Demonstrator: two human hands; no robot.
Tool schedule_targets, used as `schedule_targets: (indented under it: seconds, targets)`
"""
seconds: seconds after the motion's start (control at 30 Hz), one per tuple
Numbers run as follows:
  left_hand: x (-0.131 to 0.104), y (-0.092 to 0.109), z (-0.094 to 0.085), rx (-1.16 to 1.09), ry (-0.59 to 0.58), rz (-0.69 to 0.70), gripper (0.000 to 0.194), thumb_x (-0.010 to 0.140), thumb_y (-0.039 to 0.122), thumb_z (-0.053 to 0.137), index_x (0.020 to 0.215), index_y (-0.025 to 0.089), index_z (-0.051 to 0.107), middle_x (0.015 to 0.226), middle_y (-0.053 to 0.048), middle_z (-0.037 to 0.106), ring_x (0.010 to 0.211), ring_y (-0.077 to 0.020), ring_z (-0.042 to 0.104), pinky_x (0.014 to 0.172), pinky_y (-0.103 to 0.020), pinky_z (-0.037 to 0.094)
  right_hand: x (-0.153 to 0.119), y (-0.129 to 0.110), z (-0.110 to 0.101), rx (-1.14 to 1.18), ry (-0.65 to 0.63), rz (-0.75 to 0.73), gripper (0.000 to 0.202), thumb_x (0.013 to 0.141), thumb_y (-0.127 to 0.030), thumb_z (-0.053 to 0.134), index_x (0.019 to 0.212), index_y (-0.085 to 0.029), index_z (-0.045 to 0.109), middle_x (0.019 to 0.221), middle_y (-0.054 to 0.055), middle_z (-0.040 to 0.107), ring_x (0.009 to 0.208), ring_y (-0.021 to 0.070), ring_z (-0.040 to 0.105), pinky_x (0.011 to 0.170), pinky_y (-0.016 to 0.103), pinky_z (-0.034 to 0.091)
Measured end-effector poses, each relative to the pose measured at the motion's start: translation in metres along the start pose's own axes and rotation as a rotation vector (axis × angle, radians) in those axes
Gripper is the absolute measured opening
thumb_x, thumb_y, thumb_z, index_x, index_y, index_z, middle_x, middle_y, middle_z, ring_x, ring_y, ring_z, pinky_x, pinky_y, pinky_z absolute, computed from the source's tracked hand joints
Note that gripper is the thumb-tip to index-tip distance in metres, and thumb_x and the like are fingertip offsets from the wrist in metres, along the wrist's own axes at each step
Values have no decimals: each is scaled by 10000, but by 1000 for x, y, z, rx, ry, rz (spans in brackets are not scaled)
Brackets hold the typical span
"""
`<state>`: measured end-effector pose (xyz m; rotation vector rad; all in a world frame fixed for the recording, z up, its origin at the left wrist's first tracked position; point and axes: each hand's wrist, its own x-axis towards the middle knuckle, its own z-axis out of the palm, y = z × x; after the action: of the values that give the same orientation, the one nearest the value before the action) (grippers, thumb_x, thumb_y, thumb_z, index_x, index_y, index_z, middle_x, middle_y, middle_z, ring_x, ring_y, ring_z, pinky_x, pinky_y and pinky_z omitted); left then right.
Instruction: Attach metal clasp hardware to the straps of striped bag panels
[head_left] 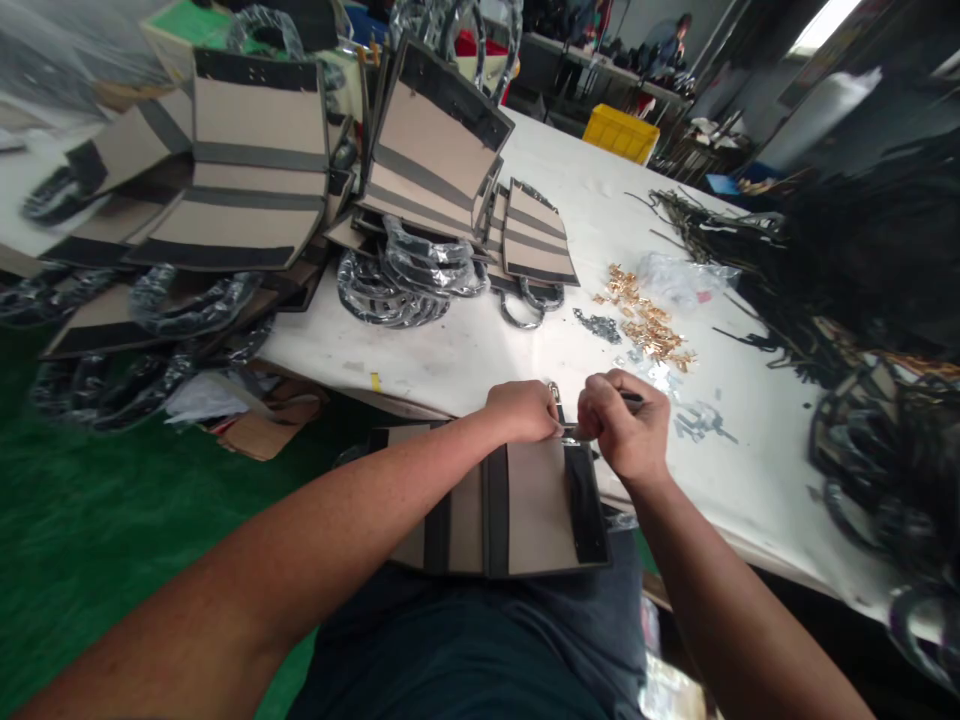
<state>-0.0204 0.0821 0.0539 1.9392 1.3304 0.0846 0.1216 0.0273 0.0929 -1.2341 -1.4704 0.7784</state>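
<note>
A beige handbag panel (536,520) with dark grey strips lies across my lap, against the front edge of the table. My left hand (529,410) is closed at the panel's far edge, with its fingertips pinching near the corner. In my right hand (626,425), a slim tool with a dark handle (631,398) is gripped in a fist. Its metal tip meets the panel edge beside my left fingertips; its exact kind cannot be made out. A small gold-coloured metal fitting (555,392) shows just beyond my left fingers.
Gold-coloured fittings (652,325) and small grey metal pieces (701,422) lie scattered on the white table (480,350). Stacked bag panels (255,120) with plastic-wrapped handles (431,260) stand at the left. Black straps (765,260) pile up at the right. A yellow crate (621,134) is farther back.
</note>
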Motion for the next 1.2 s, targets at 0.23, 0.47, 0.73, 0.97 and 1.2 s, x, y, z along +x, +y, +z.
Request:
schedule_targets:
  seconds: [0.23, 0.47, 0.73, 0.97, 1.2]
  targets:
    - [1, 0, 0, -16, 6, 0, 74, 725, 386, 771, 740, 326, 810, 814, 23, 792, 808, -219, 723, 675, -298, 466, -9, 1, -1, 15, 91, -8, 451, 961, -473, 644, 610, -252, 465, 533, -23, 491, 481, 141, 459, 477, 292, 383]
    - [-2, 0, 1, -3, 38, -13, 98, 717, 394, 790, 777, 324, 820, 807, 32, 796, 795, -205, 726, 644, -283, 448, -15, -1, -27, -68, 116, 26, 455, 969, -494, 640, 621, -243, 489, 521, -34, 493, 462, 131, 429, 485, 290, 362]
    - [4, -5, 1, 27, 70, 35, 185, 765, 442, 793, 903, 322, 823, 894, 47, 803, 851, -196, 739, 693, -262, 489, -14, 33, -53, -669, -405, 203, 228, 836, -407, 794, 1016, -267, 777, 839, -7, 737, 721, 173, 636, 680, 287, 444]
    - [-66, -15, 53, 257, 456, 433, 517, 955, 502, 671, 1398, 238, 651, 1420, -126, 660, 1328, -311, 588, 1165, -456, 431, -6, 57, -58, -706, -451, 275, 267, 818, -395, 802, 1072, -321, 768, 899, -13, 784, 795, 193, 693, 721, 278, 476]
    - [-115, -25, 130, 499, 265, 593, 1063, 781, 744, 756, 1614, 184, 408, 1720, -169, 319, 1587, -401, 278, 1316, -654, 65, -5, 56, -61, -787, -450, 271, 317, 811, -452, 810, 1103, -336, 766, 964, 13, 796, 861, 238, 710, 690, 293, 441]
